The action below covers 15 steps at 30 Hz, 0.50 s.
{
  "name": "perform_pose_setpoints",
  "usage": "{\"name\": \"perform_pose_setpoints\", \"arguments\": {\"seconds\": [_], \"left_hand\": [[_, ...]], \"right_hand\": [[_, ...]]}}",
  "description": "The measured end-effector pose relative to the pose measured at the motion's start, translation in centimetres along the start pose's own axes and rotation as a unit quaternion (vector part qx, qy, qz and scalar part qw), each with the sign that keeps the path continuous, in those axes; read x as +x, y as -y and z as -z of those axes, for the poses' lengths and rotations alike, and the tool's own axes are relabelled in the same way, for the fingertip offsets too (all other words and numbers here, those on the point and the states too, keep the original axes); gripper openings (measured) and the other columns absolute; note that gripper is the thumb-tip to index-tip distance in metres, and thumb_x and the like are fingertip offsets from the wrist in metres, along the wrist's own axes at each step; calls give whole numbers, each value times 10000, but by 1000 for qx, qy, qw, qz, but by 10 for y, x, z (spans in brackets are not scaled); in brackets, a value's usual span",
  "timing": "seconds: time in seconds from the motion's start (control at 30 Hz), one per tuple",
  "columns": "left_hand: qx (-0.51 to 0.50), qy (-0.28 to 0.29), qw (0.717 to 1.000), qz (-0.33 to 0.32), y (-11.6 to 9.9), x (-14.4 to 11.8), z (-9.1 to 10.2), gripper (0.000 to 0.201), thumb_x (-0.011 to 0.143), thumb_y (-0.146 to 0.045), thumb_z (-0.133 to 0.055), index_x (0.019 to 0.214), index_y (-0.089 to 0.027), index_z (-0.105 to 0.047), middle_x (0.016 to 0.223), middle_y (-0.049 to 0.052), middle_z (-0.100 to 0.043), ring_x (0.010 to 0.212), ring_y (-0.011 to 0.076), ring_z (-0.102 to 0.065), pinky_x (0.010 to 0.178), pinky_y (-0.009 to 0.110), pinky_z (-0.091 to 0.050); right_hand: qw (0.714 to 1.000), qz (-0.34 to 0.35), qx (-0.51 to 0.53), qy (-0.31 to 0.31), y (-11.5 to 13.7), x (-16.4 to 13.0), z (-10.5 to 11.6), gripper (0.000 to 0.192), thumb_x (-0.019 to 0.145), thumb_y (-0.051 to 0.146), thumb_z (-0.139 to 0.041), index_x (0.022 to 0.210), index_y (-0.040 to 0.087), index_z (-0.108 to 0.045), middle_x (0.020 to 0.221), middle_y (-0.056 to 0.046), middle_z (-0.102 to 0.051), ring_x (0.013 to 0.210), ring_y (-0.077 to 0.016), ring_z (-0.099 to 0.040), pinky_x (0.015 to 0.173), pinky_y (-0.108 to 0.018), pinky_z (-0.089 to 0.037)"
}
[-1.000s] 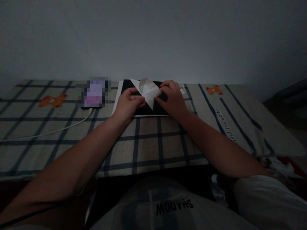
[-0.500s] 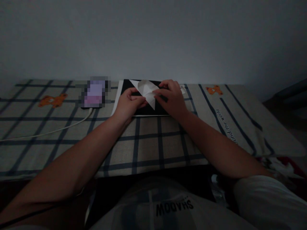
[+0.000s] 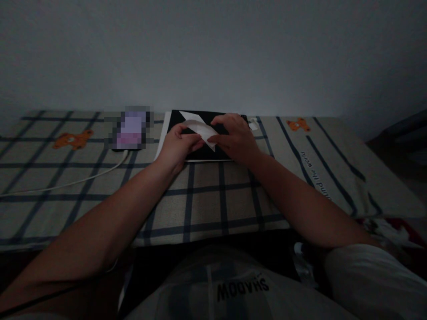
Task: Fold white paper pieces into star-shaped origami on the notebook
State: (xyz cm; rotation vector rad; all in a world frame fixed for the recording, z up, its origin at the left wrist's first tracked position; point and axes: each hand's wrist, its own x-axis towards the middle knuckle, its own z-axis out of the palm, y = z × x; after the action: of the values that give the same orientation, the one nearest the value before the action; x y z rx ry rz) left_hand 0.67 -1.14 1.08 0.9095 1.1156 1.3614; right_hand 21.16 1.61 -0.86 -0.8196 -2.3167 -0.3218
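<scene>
Dim light; view down over both forearms. Clock centred on the paper, 12 toward the wall (image 3: 213, 58), 6 toward the wearer.

White folded paper (image 3: 196, 125) sits mid-view above a flat black sheet (image 3: 213, 155), between the two hands. One sharp corner aims at 11 o'clock, another at about 5. A curved flap bows up across its middle. Whether its underside touches the black sheet: cannot tell.

Left hand (image 3: 176, 143) at 8 o'clock, fingers closed narrow on the paper's near-left edge, thumb uppermost. Right hand (image 3: 237, 138) at 3 to 4 o'clock; thumb and forefinger parted with a clear gap, the lower digit resting on the paper's right side, the upper one raised off it. Its remaining fingers are hard to make out.

Beneath the black sheet, a white sheet (image 3: 161, 138) shows along the 9 o'clock side. Small white scrap (image 3: 254, 124) at 3 o'clock, just beyond the right hand.

All this on a surface (image 3: 205, 200) under a pale cloth with dark blue checks. Orange bear print (image 3: 73, 140) at 9 o'clock, well apart; a second bear (image 3: 298, 125) at 3. Dark lettering (image 3: 315, 171), partly cut off, at 4.

Phone (image 3: 131, 129) at 9 o'clock, between the first bear and the left hand, screen lit but pixelated. White cable (image 3: 96, 177) leaves its near end toward 8.

Wearer's shirt (image 3: 243, 291) at 6, "SHADOW" upside down.
</scene>
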Motion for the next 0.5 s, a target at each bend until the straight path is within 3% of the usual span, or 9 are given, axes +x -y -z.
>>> {"name": "perform_pose_setpoints", "arguments": {"seconds": [0.17,0.3,0.5], "left_hand": [[-5,-3,1000,2,2,0,-1,354,722,6,-783,982,-201,-661,871,4,-788,765,162,-770,763,292,-673],[-13,-16,1000,9,0,-1,-2,315,750,-15,-775,975,-196,-650,824,-2,-770,707,145,-758,701,258,-657],[7,12,1000,-4,0,-1,-1,343,708,-34,-824,961,-202,-663,765,-19,-762,674,124,-736,655,218,-642]], "right_hand": [[999,6,-22,35,0,1,1,311,1139,465,-502,1143,285,-756,1475,-61,-650,1400,-296,-512,1175,-536,-417],[999,8,-24,31,-2,1,0,328,1141,487,-486,1184,290,-745,1484,-62,-658,1404,-295,-515,1173,-535,-429],[1000,23,4,16,1,2,5,272,1135,441,-505,1219,305,-725,1484,-59,-660,1402,-296,-524,1184,-545,-447]]}}
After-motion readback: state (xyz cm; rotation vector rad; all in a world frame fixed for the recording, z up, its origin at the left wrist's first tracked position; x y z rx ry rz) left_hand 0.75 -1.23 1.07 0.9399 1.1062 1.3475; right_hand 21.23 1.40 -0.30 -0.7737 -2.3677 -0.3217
